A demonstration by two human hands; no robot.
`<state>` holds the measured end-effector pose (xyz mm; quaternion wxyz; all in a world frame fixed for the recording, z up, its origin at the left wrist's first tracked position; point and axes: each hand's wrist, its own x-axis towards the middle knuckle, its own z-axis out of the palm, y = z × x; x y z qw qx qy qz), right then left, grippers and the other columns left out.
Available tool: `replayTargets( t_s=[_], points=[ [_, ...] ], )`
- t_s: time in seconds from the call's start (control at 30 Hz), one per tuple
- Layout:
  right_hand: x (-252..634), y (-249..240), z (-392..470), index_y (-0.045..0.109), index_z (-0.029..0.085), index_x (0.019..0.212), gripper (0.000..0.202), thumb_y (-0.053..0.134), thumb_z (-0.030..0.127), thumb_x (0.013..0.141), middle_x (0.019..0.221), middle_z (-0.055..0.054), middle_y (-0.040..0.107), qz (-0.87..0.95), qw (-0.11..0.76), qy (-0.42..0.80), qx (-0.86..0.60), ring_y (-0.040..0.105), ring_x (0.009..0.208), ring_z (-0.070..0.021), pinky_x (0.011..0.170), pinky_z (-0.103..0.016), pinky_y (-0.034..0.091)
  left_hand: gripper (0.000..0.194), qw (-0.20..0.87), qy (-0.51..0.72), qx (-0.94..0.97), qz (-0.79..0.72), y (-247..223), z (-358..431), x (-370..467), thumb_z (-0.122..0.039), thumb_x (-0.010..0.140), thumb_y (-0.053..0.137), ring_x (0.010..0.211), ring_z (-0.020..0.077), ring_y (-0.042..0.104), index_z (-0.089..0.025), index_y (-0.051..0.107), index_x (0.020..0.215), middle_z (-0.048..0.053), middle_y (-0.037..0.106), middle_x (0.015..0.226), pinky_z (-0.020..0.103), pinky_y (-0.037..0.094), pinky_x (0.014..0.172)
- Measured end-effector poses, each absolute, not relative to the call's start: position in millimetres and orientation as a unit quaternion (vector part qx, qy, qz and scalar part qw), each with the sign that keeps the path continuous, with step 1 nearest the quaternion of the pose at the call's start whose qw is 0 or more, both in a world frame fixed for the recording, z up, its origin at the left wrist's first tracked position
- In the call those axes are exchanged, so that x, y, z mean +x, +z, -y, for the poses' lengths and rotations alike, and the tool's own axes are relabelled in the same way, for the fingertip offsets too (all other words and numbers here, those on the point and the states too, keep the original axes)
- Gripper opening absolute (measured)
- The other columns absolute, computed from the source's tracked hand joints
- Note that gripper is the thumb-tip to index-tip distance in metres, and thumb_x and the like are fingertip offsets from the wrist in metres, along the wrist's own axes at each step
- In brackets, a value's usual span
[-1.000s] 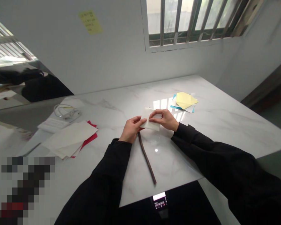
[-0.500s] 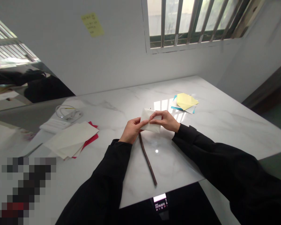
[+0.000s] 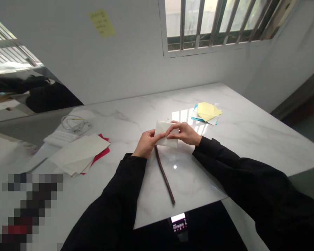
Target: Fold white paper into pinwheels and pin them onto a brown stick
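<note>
Between my two hands is a small cream-white folded paper (image 3: 161, 141), shaped like an envelope, held just above the table. My left hand (image 3: 145, 142) grips its left side, thumb on the front face and fingers behind. At the paper's middle, the thumb and forefinger of my right hand (image 3: 185, 134) pinch together, the other fingers behind its right side. Whether a flap or edge lies in that pinch is too small to tell. A thin dark brown stick (image 3: 165, 177) lies on the table below the paper, its upper end by my left hand.
Cream and red paper sheets (image 3: 78, 151) lie at left, with a white coiled cable (image 3: 75, 124) behind them. Yellow, white and blue folded papers (image 3: 208, 112) sit at the back right. A wall and a barred window (image 3: 211, 24) bound the marble-patterned table (image 3: 251, 139).
The paper has tilted slightly and shifted a little left. My left thumb has moved toward the paper's centre, closer to my right fingertips. The stick and the paper stacks stay in place.
</note>
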<state>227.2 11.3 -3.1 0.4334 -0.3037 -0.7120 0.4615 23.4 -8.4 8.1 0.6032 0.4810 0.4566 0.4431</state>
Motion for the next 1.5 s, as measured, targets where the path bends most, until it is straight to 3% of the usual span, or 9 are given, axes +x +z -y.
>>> replayTargets(
  t_s=[0.1, 0.27, 0.47, 0.73, 1.3, 1.5],
  points=[
    [228, -3, -12, 0.079, 0.021, 0.085, 0.03, 0.086, 0.049, 0.076, 0.097, -0.006, 0.065, 0.685, 0.456, 0.47, -0.32, 0.062, 0.093, -0.0214, 0.074, -0.031, 0.051, 0.05, 0.582, 0.475, 0.467, -0.466, 8, 7, 23, -0.048, 0.059, 0.094, 0.074, 0.0227, 0.069, -0.012, 0.081, 0.092, 0.009, 0.077, 0.085, 0.031, 0.053, 0.066],
    [229, -1, -10, 0.077, 0.017, 0.084, 0.035, 0.086, 0.049, 0.074, 0.087, -0.005, 0.07, 0.647, 0.43, 0.538, -0.326, 0.059, 0.067, -0.0134, 0.06, -0.029, 0.048, 0.05, 0.571, 0.514, 0.437, -0.468, 9, 5, 23, -0.046, 0.058, 0.094, 0.073, 0.0211, 0.068, -0.012, 0.08, 0.091, 0.009, 0.077, 0.084, 0.031, 0.055, 0.067],
    [227, -6, -10, 0.077, 0.016, 0.085, 0.035, 0.086, 0.048, 0.075, 0.079, -0.005, 0.071, 0.661, 0.419, 0.514, -0.35, 0.06, 0.06, -0.013, 0.057, -0.028, 0.05, 0.048, 0.535, 0.507, 0.481, -0.475, 6, 5, 23, -0.051, 0.064, 0.09, 0.071, 0.0196, 0.066, -0.013, 0.08, 0.093, 0.009, 0.078, 0.089, 0.029, 0.054, 0.065],
    [228, -12, -12, 0.077, 0.018, 0.085, 0.033, 0.082, 0.05, 0.08, 0.082, -0.005, 0.074, 0.705, 0.42, 0.429, -0.377, 0.063, 0.06, -0.0138, 0.057, -0.027, 0.052, 0.052, 0.525, 0.495, 0.489, -0.49, 4, 2, 19, -0.056, 0.065, 0.09, 0.072, 0.0209, 0.066, -0.013, 0.08, 0.092, 0.009, 0.077, 0.085, 0.031, 0.055, 0.067],
    [226, -13, -13, 0.078, 0.018, 0.085, 0.018, 0.081, 0.035, 0.083, 0.083, -0.003, 0.074, 0.73, 0.434, 0.383, -0.363, 0.059, 0.061, -0.0114, 0.061, -0.026, 0.051, 0.051, 0.496, 0.464, 0.537, -0.501, 2, 1, 12, -0.05, 0.062, 0.094, 0.077, 0.0222, 0.07, -0.011, 0.082, 0.092, 0.011, 0.081, 0.093, 0.031, 0.053, 0.073],
    [226, -11, -11, 0.079, 0.021, 0.087, 0.008, 0.077, 0.029, 0.089, 0.09, -0.004, 0.071, 0.746, 0.445, 0.34, -0.359, 0.064, 0.084, -0.0168, 0.079, -0.031, 0.054, 0.052, 0.5, 0.469, 0.53, -0.499, 1, 2, 15, -0.053, 0.064, 0.092, 0.076, 0.0219, 0.07, -0.01, 0.082, 0.093, 0.012, 0.081, 0.093, 0.031, 0.054, 0.072]
  ],
)
